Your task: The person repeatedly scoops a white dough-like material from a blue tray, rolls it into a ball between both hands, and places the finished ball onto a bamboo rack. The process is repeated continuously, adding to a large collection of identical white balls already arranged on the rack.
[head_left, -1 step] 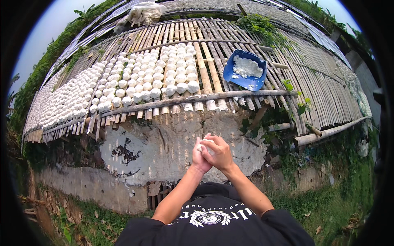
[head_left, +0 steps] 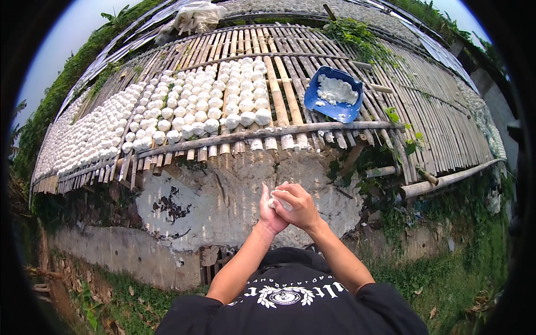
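Observation:
In front of my chest, a lump of white paste [head_left: 273, 203] sits pressed between my two palms, mostly hidden by the fingers. My left hand [head_left: 270, 215] cups it from the left, its fingers pointing up. From the right, my right hand [head_left: 299, 205] wraps its curled fingers over the lump. Beyond the hands, rows of rounded white balls [head_left: 202, 106] lie on a bamboo rack [head_left: 285, 100]. A blue scoop-shaped container [head_left: 349, 115] rests on the slats to their right, holding crumbly white paste [head_left: 337, 90].
A bamboo pole [head_left: 268, 134] runs along the rack's near edge. Below it is a pale, stained surface [head_left: 240, 223] above a low concrete wall [head_left: 128, 251]. Green vines [head_left: 353, 36] grow over the rack, and a crumpled plastic sheet [head_left: 198, 18] lies at the back.
My left fingers have straightened slightly and parted from the right ones, showing a bit more of the lump. The rack, balls and blue container stay in place.

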